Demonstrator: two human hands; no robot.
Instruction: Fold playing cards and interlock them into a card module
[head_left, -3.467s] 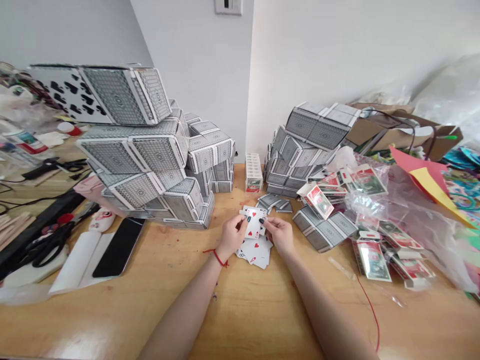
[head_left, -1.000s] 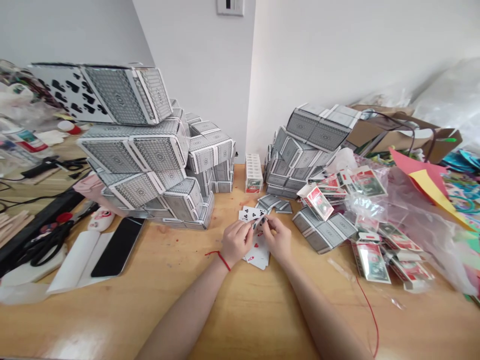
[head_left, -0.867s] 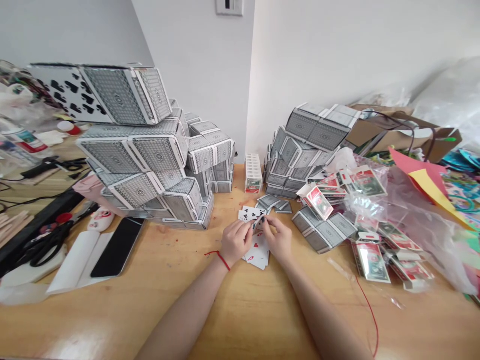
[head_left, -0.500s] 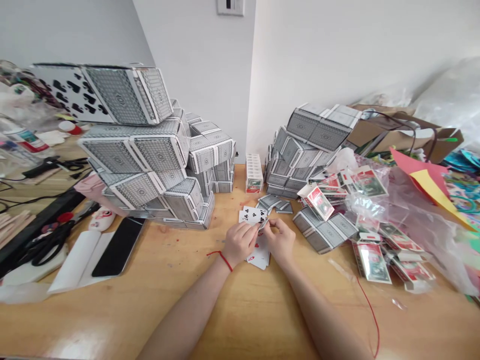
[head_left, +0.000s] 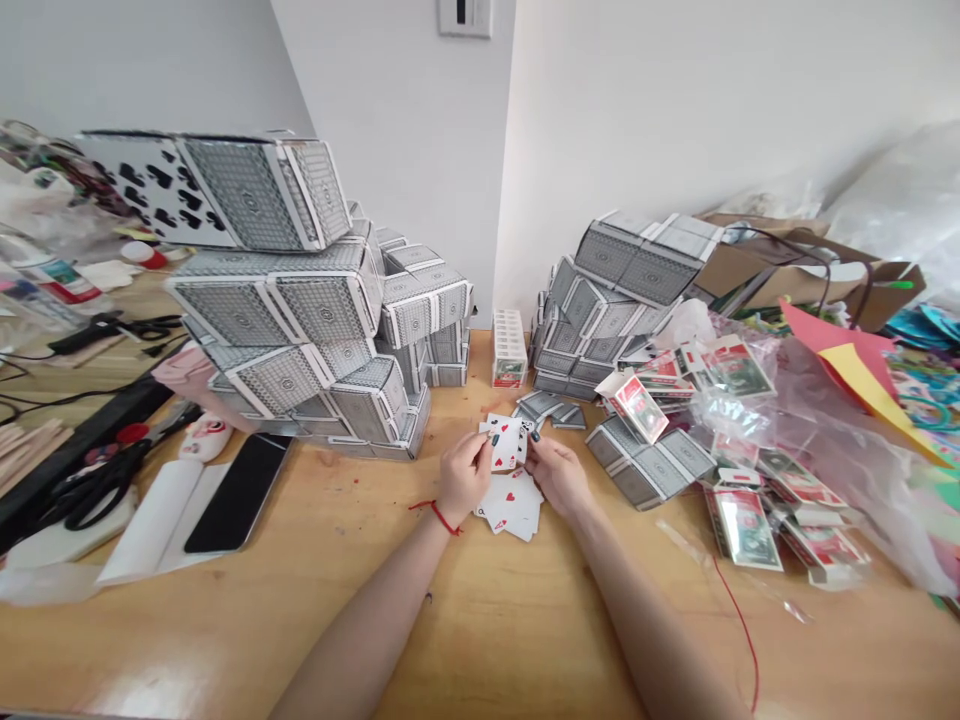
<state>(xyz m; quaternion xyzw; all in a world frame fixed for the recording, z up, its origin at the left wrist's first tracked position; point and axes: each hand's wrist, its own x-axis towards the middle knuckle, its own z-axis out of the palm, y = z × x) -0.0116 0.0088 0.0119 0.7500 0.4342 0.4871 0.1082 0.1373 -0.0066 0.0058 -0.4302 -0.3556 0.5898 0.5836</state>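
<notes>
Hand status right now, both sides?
Left hand: closed, pinching a hearts card by its left side.
Right hand: fingers curled near the card's right side; whether it grips anything can't be told.

Card pile (head_left: 512, 503) — partly hidden, count uncertain.

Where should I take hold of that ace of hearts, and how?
Probably pinch its near edge, coming from the person's side: the ace of hearts lies flat, face up, on loose cards, with the left hand and right hand by its far end.
</notes>
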